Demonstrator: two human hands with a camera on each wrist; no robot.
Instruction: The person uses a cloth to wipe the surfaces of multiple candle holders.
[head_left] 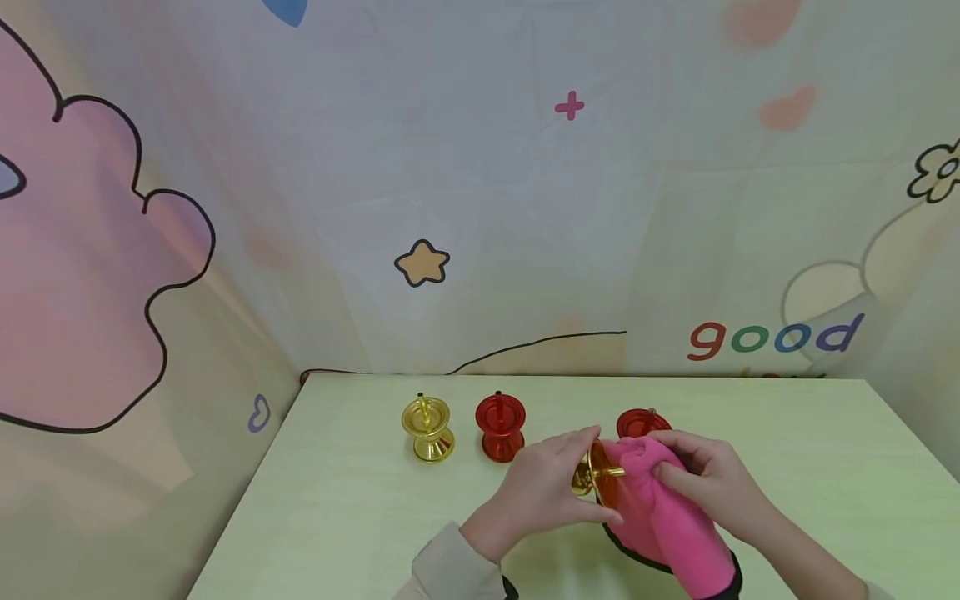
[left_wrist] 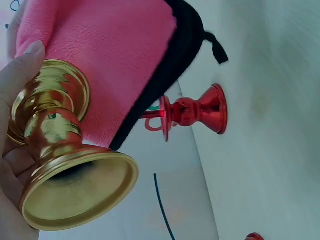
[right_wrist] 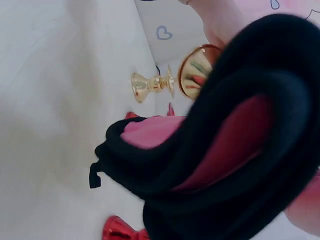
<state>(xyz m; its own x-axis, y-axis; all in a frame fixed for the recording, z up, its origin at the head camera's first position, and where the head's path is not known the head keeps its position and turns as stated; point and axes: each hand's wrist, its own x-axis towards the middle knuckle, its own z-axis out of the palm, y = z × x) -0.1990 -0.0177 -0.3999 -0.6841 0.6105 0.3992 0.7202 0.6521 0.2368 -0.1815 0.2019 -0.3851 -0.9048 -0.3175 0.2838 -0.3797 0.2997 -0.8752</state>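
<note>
My left hand (head_left: 536, 483) grips a shiny gold candle holder (left_wrist: 52, 130), tipped on its side with its dish towards the right. A pink cloth with black edging (head_left: 686, 533) is bunched in my right hand (head_left: 712, 483), whose thumb and fingers pinch it at the dish. The gold spike (head_left: 615, 472) of the holder meets the cloth fold. In the left wrist view the holder's hollow base faces the camera. The cloth's black edge (right_wrist: 165, 155) fills much of the right wrist view and hides most of the right hand there.
Another gold candle holder (head_left: 433, 447) stands upright at the back of the pale table (head_left: 337, 517). Beside it is a red candle holder (head_left: 501, 427). A second red one (head_left: 640, 423) stands behind the hands, partly hidden. A printed cloth backdrop (head_left: 487, 183) rises behind the table.
</note>
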